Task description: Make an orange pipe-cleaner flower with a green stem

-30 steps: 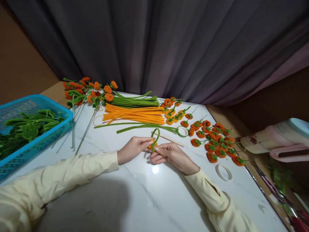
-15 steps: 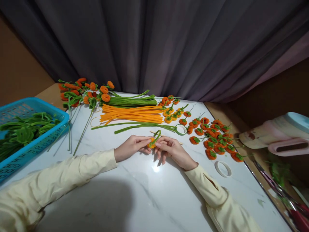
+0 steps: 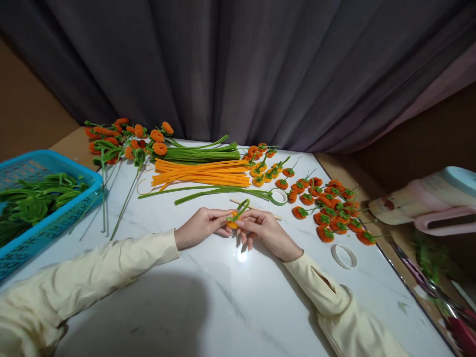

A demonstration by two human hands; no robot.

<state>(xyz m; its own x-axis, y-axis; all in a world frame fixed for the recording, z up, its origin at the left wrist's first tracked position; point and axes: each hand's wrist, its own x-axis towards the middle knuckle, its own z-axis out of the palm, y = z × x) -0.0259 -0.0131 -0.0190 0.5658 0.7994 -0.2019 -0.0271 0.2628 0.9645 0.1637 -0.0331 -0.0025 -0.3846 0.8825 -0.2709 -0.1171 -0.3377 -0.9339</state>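
Between my two hands, above the white marbled table [image 3: 238,292], is a small yellow-orange pipe-cleaner pumpkin [image 3: 232,224] with a green pipe-cleaner [image 3: 243,208] looping up from its top. My left hand [image 3: 203,227] pinches the pumpkin from the left. The fingers of my right hand [image 3: 266,230] are closed on it from the right, the thumb at the green part and the lower fingers hanging loosely. A thin wooden stick [image 3: 273,214] lies just behind my right hand. Beyond it are loose green pipe cleaners [image 3: 223,191] and a bundle of orange ones [image 3: 203,173].
At left stands a blue basket [image 3: 74,201] of green pieces, beside stemmed orange flowers [image 3: 159,148]. Several finished orange pumpkins [image 3: 327,218] lie at right, near two tape rolls, one white [image 3: 344,257]. A tumbler [image 3: 427,198] and scissors [image 3: 427,282] sit past the table's right edge.
The view has shifted slightly. Both hands stay together on the pumpkin, which is turned a little, showing more of its green top.
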